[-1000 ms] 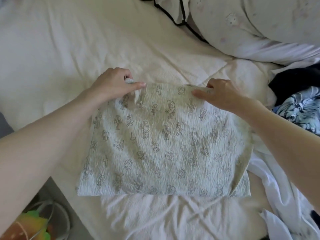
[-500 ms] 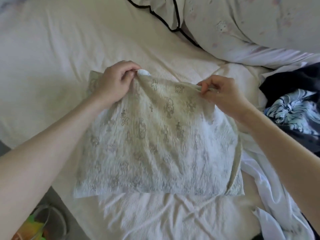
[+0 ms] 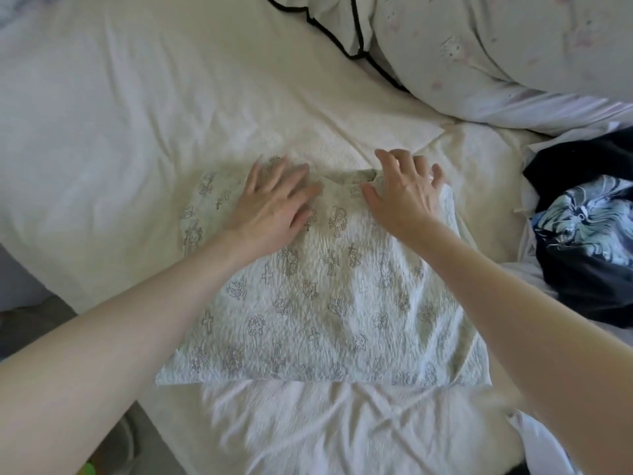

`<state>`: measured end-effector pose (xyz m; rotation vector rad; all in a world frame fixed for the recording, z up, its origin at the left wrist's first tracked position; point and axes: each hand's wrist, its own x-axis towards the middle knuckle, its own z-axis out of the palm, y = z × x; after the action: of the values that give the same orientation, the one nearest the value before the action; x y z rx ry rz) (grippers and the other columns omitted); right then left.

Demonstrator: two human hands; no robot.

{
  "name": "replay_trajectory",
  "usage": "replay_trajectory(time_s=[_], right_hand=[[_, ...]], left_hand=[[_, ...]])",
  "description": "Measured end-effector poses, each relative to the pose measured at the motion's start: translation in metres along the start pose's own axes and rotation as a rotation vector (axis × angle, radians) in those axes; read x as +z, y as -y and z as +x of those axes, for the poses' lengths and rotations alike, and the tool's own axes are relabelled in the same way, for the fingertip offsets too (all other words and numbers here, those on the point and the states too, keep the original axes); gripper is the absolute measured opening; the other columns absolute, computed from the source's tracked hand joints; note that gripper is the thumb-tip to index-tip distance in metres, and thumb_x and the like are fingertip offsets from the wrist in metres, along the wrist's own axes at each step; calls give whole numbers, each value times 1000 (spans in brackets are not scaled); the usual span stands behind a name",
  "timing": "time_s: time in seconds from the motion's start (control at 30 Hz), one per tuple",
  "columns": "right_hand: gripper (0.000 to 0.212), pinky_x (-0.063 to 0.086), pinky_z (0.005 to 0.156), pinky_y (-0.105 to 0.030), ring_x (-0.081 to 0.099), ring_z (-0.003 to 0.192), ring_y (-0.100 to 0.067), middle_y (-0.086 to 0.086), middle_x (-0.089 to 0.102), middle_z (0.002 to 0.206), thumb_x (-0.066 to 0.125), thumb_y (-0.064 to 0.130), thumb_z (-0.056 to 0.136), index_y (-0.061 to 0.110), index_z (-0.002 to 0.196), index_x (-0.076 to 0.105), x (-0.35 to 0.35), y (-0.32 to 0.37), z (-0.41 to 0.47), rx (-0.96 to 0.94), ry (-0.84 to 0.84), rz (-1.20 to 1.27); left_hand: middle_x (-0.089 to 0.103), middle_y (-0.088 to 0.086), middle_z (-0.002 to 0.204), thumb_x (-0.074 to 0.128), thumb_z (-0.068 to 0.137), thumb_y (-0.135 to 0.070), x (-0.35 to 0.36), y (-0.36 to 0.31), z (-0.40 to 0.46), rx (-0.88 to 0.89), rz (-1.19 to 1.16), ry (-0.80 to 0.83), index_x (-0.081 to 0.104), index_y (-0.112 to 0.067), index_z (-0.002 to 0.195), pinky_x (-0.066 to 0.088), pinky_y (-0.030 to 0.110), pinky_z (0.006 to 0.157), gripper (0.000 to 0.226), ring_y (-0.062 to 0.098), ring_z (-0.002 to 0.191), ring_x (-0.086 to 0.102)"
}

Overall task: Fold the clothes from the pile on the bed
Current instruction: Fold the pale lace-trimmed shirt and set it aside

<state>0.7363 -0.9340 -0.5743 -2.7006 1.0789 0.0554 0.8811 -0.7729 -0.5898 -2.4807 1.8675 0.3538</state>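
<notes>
A white crinkled garment (image 3: 318, 303) printed with grey crosses and flowers lies flat on the bed (image 3: 137, 125). My left hand (image 3: 274, 204) rests palm down with spread fingers on its far left part. My right hand (image 3: 404, 190) presses flat on the far right part by the neckline. Neither hand grips the cloth. The pile of clothes (image 3: 589, 231), dark with a pale blue print, lies at the right edge of the bed.
A pillow (image 3: 496, 53) and a black-trimmed white cloth (image 3: 329, 22) lie at the far right. White fabric (image 3: 548, 447) spills at the near right. The bed's left edge drops to the floor (image 3: 30, 323).
Both hands pinched and lifted the garment's far edge, then let go. Now they lie flat and spread on it, and the top part is laid out farther up.
</notes>
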Motion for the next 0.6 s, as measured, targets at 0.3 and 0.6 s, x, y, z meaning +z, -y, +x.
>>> replay_trajectory(time_s=[0.3, 0.6], right_hand=[[12, 19, 106, -46, 45, 87, -22, 3, 48, 70, 51, 21, 88, 19, 96, 60, -21, 20, 37, 169, 256, -127], [34, 37, 103, -49, 48, 119, -27, -5, 58, 120, 52, 12, 88, 18, 121, 55, -16, 22, 25, 161, 165, 341]], left_hand=[[4, 3, 159, 19, 96, -47, 10, 10, -13, -82, 11, 45, 15, -28, 150, -11, 54, 112, 57, 27, 146, -8], [1, 3, 158, 15, 95, -54, 30, -8, -55, 3, 28, 61, 20, -29, 149, -9, 55, 114, 59, 28, 145, -6]])
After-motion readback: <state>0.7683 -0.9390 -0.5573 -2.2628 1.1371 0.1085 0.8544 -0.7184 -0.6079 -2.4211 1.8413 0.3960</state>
